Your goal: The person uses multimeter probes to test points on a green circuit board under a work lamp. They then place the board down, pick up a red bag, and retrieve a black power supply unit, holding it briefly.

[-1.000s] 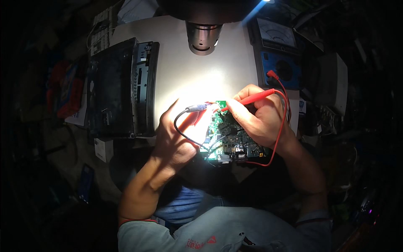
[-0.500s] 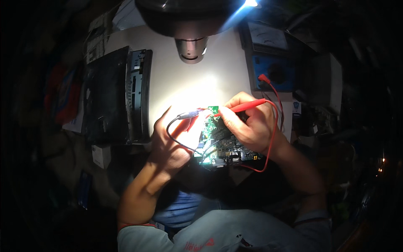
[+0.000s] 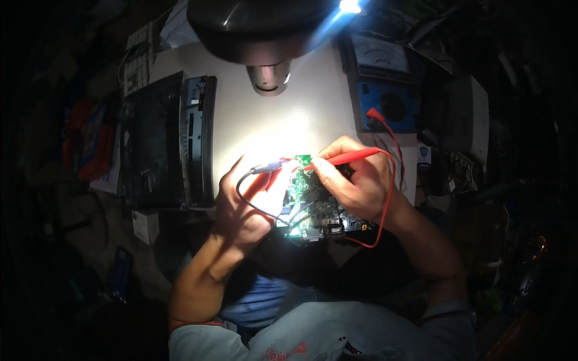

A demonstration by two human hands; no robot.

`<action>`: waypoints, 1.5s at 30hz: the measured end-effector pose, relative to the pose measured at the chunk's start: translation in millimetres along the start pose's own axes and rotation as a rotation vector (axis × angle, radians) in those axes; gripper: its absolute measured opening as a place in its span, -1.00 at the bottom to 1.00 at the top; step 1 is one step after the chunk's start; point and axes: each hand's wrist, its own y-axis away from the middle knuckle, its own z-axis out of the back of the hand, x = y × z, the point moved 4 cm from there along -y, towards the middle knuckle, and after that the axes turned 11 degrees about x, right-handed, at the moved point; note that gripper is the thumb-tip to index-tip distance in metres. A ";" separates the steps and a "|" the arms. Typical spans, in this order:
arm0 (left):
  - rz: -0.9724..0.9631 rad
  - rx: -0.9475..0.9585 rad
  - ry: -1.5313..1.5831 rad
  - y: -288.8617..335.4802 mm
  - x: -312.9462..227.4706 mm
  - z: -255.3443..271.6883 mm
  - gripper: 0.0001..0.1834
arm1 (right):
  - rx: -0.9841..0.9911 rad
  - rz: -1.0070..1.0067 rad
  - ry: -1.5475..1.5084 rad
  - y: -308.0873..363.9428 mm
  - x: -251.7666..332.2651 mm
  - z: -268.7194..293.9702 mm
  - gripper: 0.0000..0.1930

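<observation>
A green circuit board (image 3: 301,224), crowded with dark parts along its near right side, lies under both my hands. My right hand (image 3: 355,180) is closed around a red test probe (image 3: 355,157), whose tip end points at the board's far part. Between the fingers of my left hand (image 3: 247,204) is a black test probe (image 3: 268,167), slanting toward the same area of the board. Glare washes out the left fingertips, and whether either tip touches the board cannot be made out. From the probes run a black lead (image 3: 242,194) and a red lead (image 3: 392,198).
An analog multimeter (image 3: 388,105) with a blue lower face stands at the right, a red plug in it. Overhead hangs a dark lamp or scope head (image 3: 259,33). A flat black device (image 3: 153,141) lies left on the white tabletop (image 3: 241,114); a phone (image 3: 121,274) is lower left.
Both hands keep their grips on the probes and have barely moved. The surroundings sit slightly shifted in the view, with the overhead head a little lower and further left.
</observation>
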 end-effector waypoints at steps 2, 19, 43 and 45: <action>0.078 -0.020 0.133 2.2 7.0 -2.4 -0.87 | -0.007 -0.032 -0.013 -1.5 3.1 3.4 -0.88; 0.022 -0.017 -0.033 9.8 19.8 -3.5 -0.87 | -0.015 0.184 0.143 1.6 6.0 -0.1 -0.84; -0.121 0.022 -0.051 10.3 2.0 0.9 -0.76 | -0.211 0.141 -0.148 19.7 0.1 31.0 -0.92; -0.178 0.004 -0.141 17.3 6.0 6.0 -0.74 | -0.157 0.182 0.008 18.0 4.4 37.1 -0.87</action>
